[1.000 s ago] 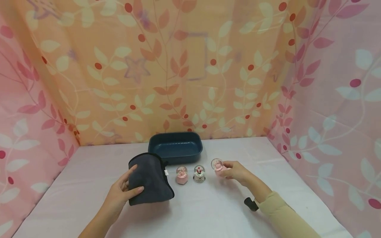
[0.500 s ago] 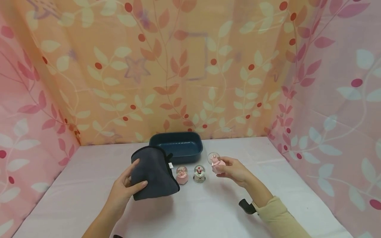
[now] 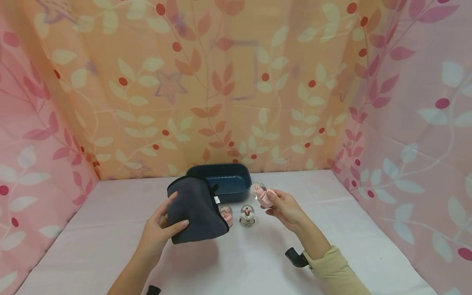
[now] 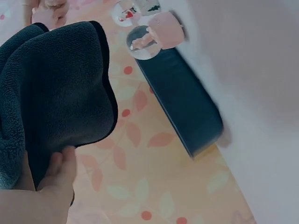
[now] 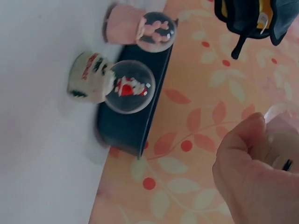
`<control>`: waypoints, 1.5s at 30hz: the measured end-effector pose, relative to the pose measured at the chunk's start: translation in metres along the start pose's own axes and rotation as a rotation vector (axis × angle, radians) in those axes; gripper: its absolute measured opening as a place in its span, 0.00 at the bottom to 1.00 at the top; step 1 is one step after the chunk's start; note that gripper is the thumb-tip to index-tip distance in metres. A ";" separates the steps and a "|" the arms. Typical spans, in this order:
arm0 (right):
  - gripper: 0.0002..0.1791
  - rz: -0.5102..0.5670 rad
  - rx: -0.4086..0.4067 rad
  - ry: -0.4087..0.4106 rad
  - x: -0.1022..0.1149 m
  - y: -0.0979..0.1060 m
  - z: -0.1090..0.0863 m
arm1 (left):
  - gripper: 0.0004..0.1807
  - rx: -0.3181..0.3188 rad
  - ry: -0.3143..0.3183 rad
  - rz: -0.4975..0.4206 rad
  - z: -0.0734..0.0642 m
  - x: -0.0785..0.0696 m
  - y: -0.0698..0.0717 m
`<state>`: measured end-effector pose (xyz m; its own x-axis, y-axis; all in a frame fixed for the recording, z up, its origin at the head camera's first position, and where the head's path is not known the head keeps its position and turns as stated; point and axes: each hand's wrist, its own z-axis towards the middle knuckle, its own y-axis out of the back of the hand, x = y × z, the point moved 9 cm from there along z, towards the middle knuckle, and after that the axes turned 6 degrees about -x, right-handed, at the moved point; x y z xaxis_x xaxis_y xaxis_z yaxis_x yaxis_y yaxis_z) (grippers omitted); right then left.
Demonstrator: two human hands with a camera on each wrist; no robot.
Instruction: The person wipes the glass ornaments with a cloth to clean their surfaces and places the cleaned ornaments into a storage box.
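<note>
My left hand (image 3: pixel 158 229) grips a folded dark grey cloth (image 3: pixel 197 211) with black edging, a white tag and a small black loop. The thumb lies on its near face. In the left wrist view the cloth (image 4: pixel 70 88) looks fleecy. My right hand (image 3: pixel 289 209) pinches a pink snow globe (image 3: pixel 264 196) by its base, tilted with the dome to the left, above the table. Between the hands, a second pink snow globe (image 3: pixel 226 214) stands partly hidden behind the cloth. Beside it stands a white snow globe (image 3: pixel 247 219) with a red and white figure inside.
A dark blue rectangular basin (image 3: pixel 233 197) stands at the table's back, behind the globes. White cloth covers the table (image 3: pixel 250 262). Floral curtains (image 3: pixel 239 123) enclose the back and both sides. Black wrist devices (image 3: pixel 296 258) sit near the sleeves.
My right hand has lifted the pink snow globe and brought it left, tilting it. My left hand has moved the cloth up and right, so it now partly covers the standing pink globe.
</note>
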<state>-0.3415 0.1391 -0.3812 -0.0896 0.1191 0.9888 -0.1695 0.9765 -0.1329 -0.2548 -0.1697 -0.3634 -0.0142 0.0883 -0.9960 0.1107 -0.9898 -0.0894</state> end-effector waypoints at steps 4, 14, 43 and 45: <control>0.20 0.045 -0.047 0.014 0.004 -0.007 0.000 | 0.45 -0.002 -0.016 0.025 0.000 -0.003 -0.007; 0.20 0.093 -0.086 0.012 0.007 -0.026 -0.002 | 0.43 0.004 -0.049 0.052 0.000 -0.008 -0.021; 0.22 -0.006 0.044 0.016 -0.007 -0.081 -0.010 | 0.43 0.086 -0.218 0.054 0.005 -0.017 -0.065; 0.24 -0.015 0.062 0.020 -0.008 -0.087 -0.012 | 0.43 0.089 -0.244 0.063 0.006 -0.015 -0.068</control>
<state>-0.3143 0.0557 -0.3771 -0.0671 0.1086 0.9918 -0.2313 0.9653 -0.1214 -0.2676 -0.1038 -0.3425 -0.2506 0.0072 -0.9681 0.0312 -0.9994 -0.0155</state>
